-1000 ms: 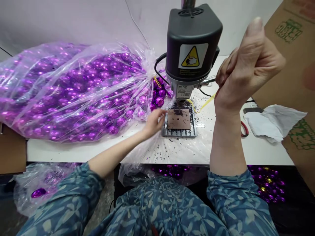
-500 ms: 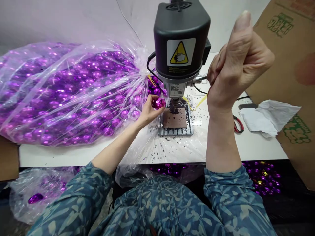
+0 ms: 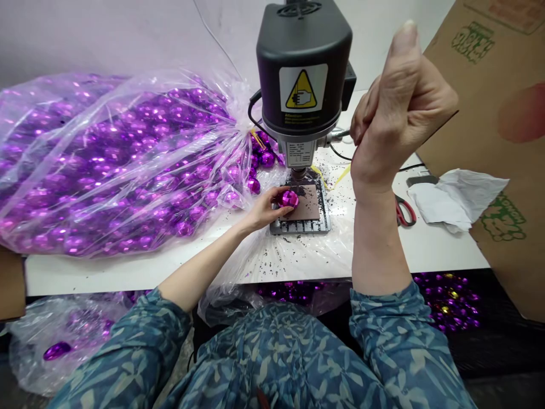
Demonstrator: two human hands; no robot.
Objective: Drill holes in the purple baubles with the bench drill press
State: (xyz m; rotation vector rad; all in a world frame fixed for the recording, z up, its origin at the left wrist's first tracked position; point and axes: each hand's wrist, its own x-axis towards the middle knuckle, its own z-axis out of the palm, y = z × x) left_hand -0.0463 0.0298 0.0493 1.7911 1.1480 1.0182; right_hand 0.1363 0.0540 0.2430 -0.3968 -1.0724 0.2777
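Note:
Between the fingertips of my left hand [image 3: 267, 210] is a shiny magenta faceted ball [image 3: 290, 199]. It is over the left part of a brown square board [image 3: 310, 203], which lies on the slotted metal base [image 3: 300, 228] of a small drill press [image 3: 304, 74]. My right hand [image 3: 395, 113] is closed in a fist, thumb up, at the end of the press's lever [image 3: 343, 135]; most of the lever is hidden in the fist. The chuck [image 3: 298, 173] hangs above the board, behind the ball. Dark shavings cover the base.
A big clear bag of purple balls [image 3: 128, 165] fills the left of the white table [image 3: 443, 255], with loose balls [image 3: 267, 159] at its mouth. Red-handled scissors [image 3: 406, 213], white paper [image 3: 451, 199] and a cardboard box [image 3: 481, 125] are on the right. More balls [image 3: 451, 301] lie below the table.
My left hand has moved the ball from beside the drill press, right and toward me, over the board. My right hand stays closed at the lever. The whole view has shifted slightly.

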